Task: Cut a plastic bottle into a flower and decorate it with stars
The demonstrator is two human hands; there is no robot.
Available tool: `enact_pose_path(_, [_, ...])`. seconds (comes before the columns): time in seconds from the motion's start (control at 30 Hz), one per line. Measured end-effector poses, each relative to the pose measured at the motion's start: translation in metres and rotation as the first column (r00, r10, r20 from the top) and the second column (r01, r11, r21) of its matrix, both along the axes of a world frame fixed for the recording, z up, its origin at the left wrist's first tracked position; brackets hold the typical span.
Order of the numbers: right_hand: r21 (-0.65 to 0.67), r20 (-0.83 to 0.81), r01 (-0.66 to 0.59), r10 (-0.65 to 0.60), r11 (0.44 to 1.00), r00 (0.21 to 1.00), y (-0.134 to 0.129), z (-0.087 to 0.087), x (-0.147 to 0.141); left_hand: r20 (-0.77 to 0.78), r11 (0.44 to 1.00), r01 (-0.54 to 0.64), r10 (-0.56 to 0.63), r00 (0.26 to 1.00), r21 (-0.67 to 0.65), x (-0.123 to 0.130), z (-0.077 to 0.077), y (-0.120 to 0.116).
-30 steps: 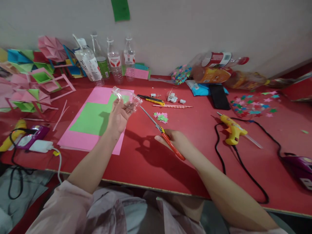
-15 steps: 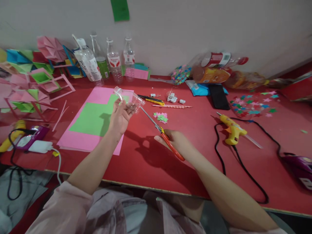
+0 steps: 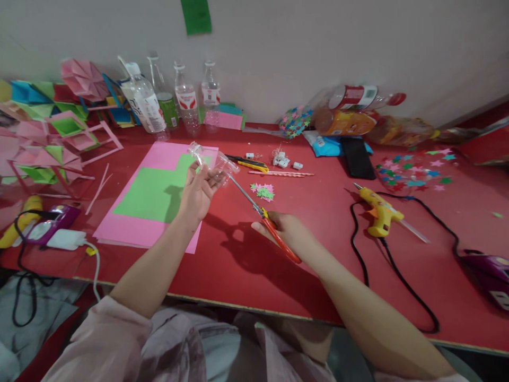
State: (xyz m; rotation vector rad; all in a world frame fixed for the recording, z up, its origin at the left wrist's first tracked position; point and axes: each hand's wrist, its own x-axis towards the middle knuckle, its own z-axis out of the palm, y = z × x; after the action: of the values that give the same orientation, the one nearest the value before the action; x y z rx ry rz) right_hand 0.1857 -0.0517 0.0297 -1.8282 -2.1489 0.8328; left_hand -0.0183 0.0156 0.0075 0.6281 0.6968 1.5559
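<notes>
My left hand is closed around a clear plastic bottle piece, held above green paper and pink paper. In my right hand is a pair of scissors with orange-red handles and long metal blades. The blade tips touch or nearly touch the lower right edge of the plastic; I cannot tell whether they bite into it. A small heap of green and pink paper stars lies just beyond the scissors.
A box cutter and a striped straw lie behind the stars. To the right are a yellow glue gun with a black cord and a phone. Plastic bottles stand along the wall; folded-paper crafts crowd the left.
The plastic piece and my left hand have shifted very slightly to the right. My right hand and the scissors look almost unmoved.
</notes>
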Motion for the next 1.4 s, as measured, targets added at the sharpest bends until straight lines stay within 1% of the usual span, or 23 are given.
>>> enact_pose_path(0.17, [0.005, -0.001, -0.002, 0.002, 1.0, 1.0, 0.0004, -0.0004, 0.0008, 0.017, 1.0, -0.006, 0.005, 1.0, 0.023, -0.0012, -0.0003, 0.0005])
enact_pose_path(0.4, [-0.002, -0.018, -0.005, 0.005, 1.0, 1.0, -0.001, 0.0004, 0.0005, 0.012, 0.999, 0.016, -0.017, 1.0, 0.041, -0.0002, -0.0011, -0.0004])
enact_pose_path(0.57, [-0.005, -0.037, 0.007, -0.007, 1.0, 0.999, -0.0007, 0.0008, 0.001, -0.021, 1.0, 0.014, -0.013, 1.0, 0.024, -0.0004, -0.0005, -0.0004])
enact_pose_path(0.77, [-0.146, -0.094, -0.039, 0.025, 0.988, 0.995, 0.0029, -0.0009, 0.0033, -0.029, 1.0, 0.013, -0.013, 0.999, 0.01, -0.0005, 0.002, -0.0001])
enact_pose_path(0.87, [-0.155, -0.104, -0.03, 0.014, 0.988, 0.994, 0.0029, -0.0012, 0.0017, -0.036, 1.0, 0.007, -0.008, 0.999, -0.011, -0.0008, 0.0012, 0.0004])
enact_pose_path(1.07, [-0.159, -0.116, -0.007, -0.011, 0.987, 0.993, -0.0003, 0.0039, -0.0026, -0.011, 0.999, 0.028, -0.028, 1.0, 0.032, -0.0015, -0.0005, 0.0014])
enact_pose_path(1.23, [-0.196, -0.129, 0.001, -0.027, 0.981, 0.991, -0.0003, 0.0044, -0.0017, -0.028, 1.0, 0.023, -0.023, 0.999, -0.003, -0.0021, 0.0031, 0.0012])
enact_pose_path(1.3, [-0.176, -0.124, -0.007, -0.015, 0.984, 0.992, -0.0006, 0.0027, -0.0007, -0.023, 1.0, 0.03, -0.03, 0.999, -0.009, -0.0022, 0.0038, 0.0012])
enact_pose_path(1.4, [-0.106, -0.103, -0.037, 0.027, 0.994, 0.994, -0.0016, -0.0003, 0.0007, -0.027, 0.999, 0.047, -0.047, 0.999, 0.0, -0.0012, 0.0032, 0.0001])
